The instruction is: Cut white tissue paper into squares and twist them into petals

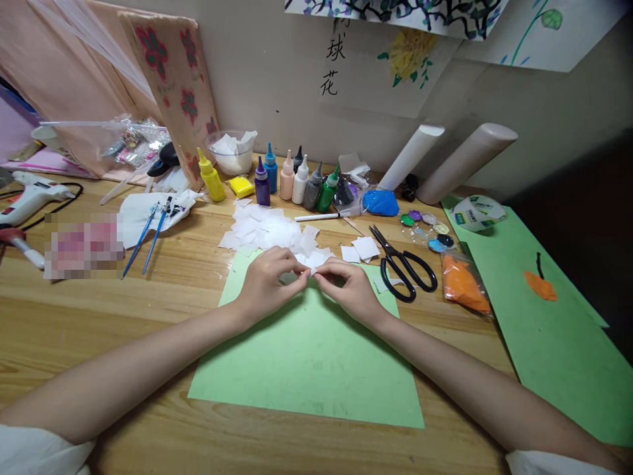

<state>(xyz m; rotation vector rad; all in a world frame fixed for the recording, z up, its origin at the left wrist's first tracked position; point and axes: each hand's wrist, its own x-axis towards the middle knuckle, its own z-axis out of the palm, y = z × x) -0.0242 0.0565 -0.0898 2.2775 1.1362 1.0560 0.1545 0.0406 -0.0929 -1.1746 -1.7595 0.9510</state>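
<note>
I see both grips pinched nearly closed, left hand (271,280) and right hand (352,290) sharing one small white paper piece (312,271); uneven pulling could tear it.

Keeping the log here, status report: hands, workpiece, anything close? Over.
Left hand and right hand pinching small white paper piece over green sheet. Scissors lying right of right hand. White paper pile just beyond.

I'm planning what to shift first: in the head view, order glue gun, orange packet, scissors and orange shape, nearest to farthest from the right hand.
1. Scissors, just right of the right hand
2. Orange packet, right, past the scissors
3. Orange shape, far right on green paper
4. Glue gun, far left
</note>
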